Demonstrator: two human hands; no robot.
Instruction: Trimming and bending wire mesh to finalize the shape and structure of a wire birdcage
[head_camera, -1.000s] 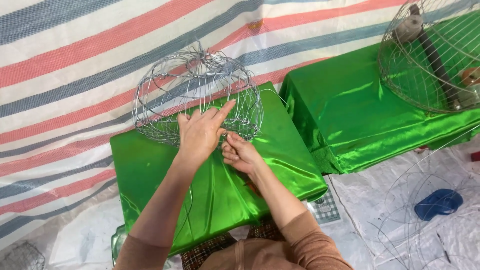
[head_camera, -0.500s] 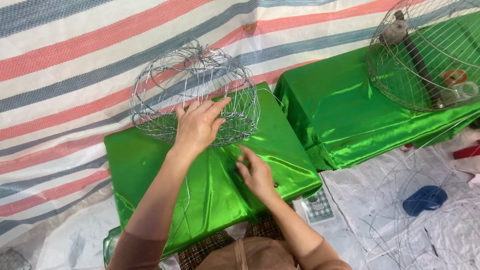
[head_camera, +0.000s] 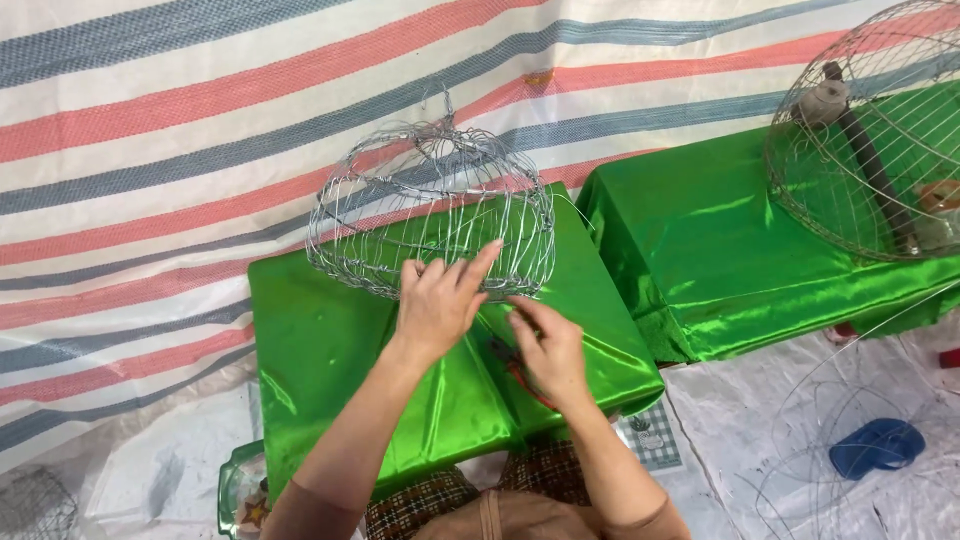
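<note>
Two hands, left (head_camera: 438, 305) and right (head_camera: 548, 350); two wire cages, a small one (head_camera: 430, 215) and a large domed one (head_camera: 880, 140); two green-draped surfaces (head_camera: 320, 340) (head_camera: 700, 230); one blue object (head_camera: 878, 447); one striped tarp (head_camera: 150, 150).

Silver-grey wire basket (head_camera: 432, 215) is sitting on glossy green satin cloth (head_camera: 330, 350). Behind, a tarpaulin (head_camera: 150, 130) is showing white, coral-red and blue-grey stripes; a blue object (head_camera: 876, 446) is lying on white sheeting (head_camera: 760, 420).
</note>
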